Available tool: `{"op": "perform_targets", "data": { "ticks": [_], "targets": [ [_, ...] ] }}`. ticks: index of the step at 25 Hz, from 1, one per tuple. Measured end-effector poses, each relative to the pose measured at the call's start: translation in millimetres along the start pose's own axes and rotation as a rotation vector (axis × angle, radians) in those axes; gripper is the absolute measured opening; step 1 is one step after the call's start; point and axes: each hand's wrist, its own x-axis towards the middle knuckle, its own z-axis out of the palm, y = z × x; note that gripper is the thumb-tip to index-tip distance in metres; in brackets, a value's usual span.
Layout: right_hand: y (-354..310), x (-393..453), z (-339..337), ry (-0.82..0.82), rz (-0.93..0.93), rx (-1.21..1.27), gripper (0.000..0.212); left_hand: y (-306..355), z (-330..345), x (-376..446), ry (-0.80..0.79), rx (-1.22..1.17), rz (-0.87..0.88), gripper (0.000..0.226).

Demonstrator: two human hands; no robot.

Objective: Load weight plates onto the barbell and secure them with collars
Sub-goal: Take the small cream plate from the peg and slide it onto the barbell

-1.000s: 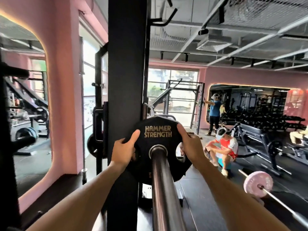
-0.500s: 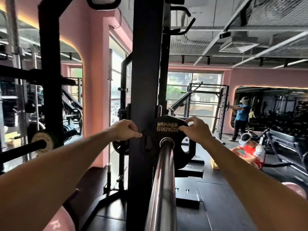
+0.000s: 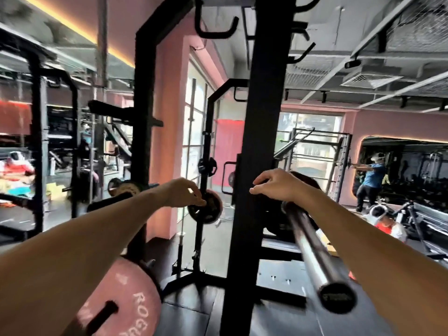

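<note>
Fingers (image 3: 258, 187) of right hand (image 3: 276, 186) loosely curled, gripping nothing, raised just above black weight plate (image 3: 312, 185); fingers of left hand (image 3: 180, 194) likewise loosely bent and empty, left of rack upright (image 3: 257, 166); weight plate seated on barbell sleeve (image 3: 312, 248), mostly hidden behind right hand and upright, hard against rack side; sleeve end projecting toward camera, bare of collars; pink plate (image 3: 121, 304) low at left on another bar; blurred throughout.
</note>
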Motion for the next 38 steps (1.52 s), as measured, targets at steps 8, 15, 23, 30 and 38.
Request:
{"op": "perform_targets", "data": {
  "ticks": [8, 15, 23, 30, 38],
  "targets": [
    [-134, -14, 140, -0.198, -0.053, -0.001, 0.012, -154, -94, -105, -0.053, 0.055, -0.118, 0.029],
    [-185, 41, 209, -0.239, -0.056, 0.053, 0.023, -245, -133, -100, -0.057, 0.013, -0.223, 0.023],
    [-201, 180, 302, -0.282, -0.062, 0.086, 0.014, -335, -160, 9, -0.064, 0.078, -0.248, 0.023],
    [-197, 275, 378, -0.316, -0.005, -0.009, 0.041, -403, -151, 112, -0.097, -0.026, -0.215, 0.048],
    [-208, 328, 447, -0.107, 0.188, -0.072, 0.052, -478, -126, 208, -0.187, 0.005, -0.075, 0.063]
  ]
}}
